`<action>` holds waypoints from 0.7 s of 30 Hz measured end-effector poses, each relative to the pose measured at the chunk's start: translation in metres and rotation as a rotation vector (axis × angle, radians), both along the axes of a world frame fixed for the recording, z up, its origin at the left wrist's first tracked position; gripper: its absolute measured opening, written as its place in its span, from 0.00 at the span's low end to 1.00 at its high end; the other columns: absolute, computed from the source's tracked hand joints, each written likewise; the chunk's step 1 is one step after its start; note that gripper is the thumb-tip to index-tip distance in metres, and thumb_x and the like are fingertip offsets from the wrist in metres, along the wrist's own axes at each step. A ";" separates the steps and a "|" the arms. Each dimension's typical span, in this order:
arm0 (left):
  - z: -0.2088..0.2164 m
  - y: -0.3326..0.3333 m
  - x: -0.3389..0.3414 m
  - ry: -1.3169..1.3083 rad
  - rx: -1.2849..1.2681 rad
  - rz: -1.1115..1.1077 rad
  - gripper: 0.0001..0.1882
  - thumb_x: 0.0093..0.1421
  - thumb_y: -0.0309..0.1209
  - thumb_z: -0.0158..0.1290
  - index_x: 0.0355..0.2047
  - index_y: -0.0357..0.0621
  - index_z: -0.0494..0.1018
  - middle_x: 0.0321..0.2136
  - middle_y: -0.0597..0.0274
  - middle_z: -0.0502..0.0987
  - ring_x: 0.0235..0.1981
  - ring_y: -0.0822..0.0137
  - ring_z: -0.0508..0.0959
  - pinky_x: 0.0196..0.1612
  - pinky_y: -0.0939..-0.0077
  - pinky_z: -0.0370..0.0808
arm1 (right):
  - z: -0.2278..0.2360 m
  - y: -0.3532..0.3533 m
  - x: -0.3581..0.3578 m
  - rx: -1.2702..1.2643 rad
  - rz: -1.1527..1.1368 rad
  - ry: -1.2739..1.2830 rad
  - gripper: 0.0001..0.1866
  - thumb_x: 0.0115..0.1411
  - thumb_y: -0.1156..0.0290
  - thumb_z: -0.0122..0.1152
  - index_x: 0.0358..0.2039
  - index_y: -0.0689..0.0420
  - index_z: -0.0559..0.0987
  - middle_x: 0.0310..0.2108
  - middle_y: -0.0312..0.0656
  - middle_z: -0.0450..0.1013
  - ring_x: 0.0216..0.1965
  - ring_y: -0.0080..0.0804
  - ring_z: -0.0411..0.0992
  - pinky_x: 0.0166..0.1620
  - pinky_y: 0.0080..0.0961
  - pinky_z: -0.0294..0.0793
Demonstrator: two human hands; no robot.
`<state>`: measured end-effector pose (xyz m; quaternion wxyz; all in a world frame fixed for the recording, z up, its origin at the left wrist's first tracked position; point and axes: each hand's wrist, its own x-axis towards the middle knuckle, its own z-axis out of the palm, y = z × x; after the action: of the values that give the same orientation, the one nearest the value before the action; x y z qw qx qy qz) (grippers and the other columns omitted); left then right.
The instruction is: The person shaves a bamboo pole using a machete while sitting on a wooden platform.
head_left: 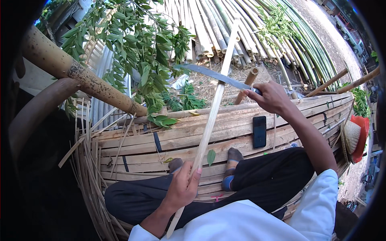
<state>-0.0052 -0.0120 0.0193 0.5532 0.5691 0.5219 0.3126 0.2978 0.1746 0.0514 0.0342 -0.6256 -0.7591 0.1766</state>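
Note:
A long pale bamboo strip (212, 116) runs slantwise from my lap up toward the stacked poles. My left hand (183, 185) is closed round its lower part, with the thumb lying along it. In my right hand (271, 96) is the handle of a knife (213, 73) with a long grey blade pointing left. The blade crosses the bamboo strip partway up and appears to touch it. Most of the knife's handle is hidden by my fingers.
I sit cross-legged on a slatted bamboo platform (189, 140). A black phone (259, 132) lies by my right knee. Thin strips (90, 176) pile at left, below a thick bamboo pole (80, 72) and leafy branches (136, 48). Bamboo poles (249, 36) lie beyond; a hat (354, 138) sits right.

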 end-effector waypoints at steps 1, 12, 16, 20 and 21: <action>-0.006 0.000 -0.002 -0.006 0.021 -0.024 0.10 0.70 0.35 0.42 0.38 0.39 0.63 0.14 0.76 0.58 0.14 0.85 0.56 0.17 0.86 0.54 | -0.005 -0.007 -0.006 0.010 0.037 0.021 0.35 0.59 0.34 0.47 0.16 0.56 0.77 0.08 0.43 0.65 0.13 0.42 0.70 0.21 0.39 0.67; 0.018 0.011 0.002 -0.529 -0.404 0.041 0.13 0.71 0.39 0.37 0.37 0.42 0.62 0.12 0.71 0.57 0.09 0.81 0.55 0.11 0.87 0.56 | -0.008 0.003 -0.016 0.134 0.221 -0.021 0.37 0.57 0.31 0.46 0.13 0.54 0.72 0.07 0.40 0.63 0.11 0.40 0.68 0.19 0.38 0.66; 0.016 0.011 0.002 -0.524 -0.387 0.040 0.13 0.71 0.39 0.37 0.37 0.42 0.61 0.11 0.71 0.56 0.08 0.82 0.53 0.08 0.87 0.55 | -0.009 -0.018 -0.030 0.186 0.284 0.072 0.36 0.57 0.32 0.47 0.14 0.54 0.73 0.08 0.43 0.65 0.13 0.45 0.69 0.20 0.40 0.67; 0.024 0.010 0.004 -0.523 -0.365 -0.015 0.13 0.71 0.40 0.37 0.36 0.42 0.61 0.11 0.71 0.55 0.07 0.82 0.53 0.08 0.87 0.55 | 0.000 -0.025 -0.037 0.240 0.431 0.090 0.36 0.57 0.31 0.47 0.14 0.53 0.73 0.06 0.40 0.63 0.10 0.40 0.67 0.18 0.36 0.66; 0.026 0.009 0.002 -0.547 -0.385 0.001 0.13 0.71 0.39 0.38 0.37 0.42 0.61 0.11 0.71 0.56 0.08 0.81 0.55 0.09 0.86 0.56 | -0.003 -0.012 -0.027 0.249 0.340 0.081 0.36 0.57 0.30 0.47 0.13 0.53 0.73 0.06 0.38 0.63 0.10 0.37 0.66 0.18 0.34 0.65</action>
<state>-0.0030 -0.0030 0.0450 0.7701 0.3489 0.4039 0.3495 0.2709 0.1625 0.0479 0.1115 -0.4718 -0.8677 0.1098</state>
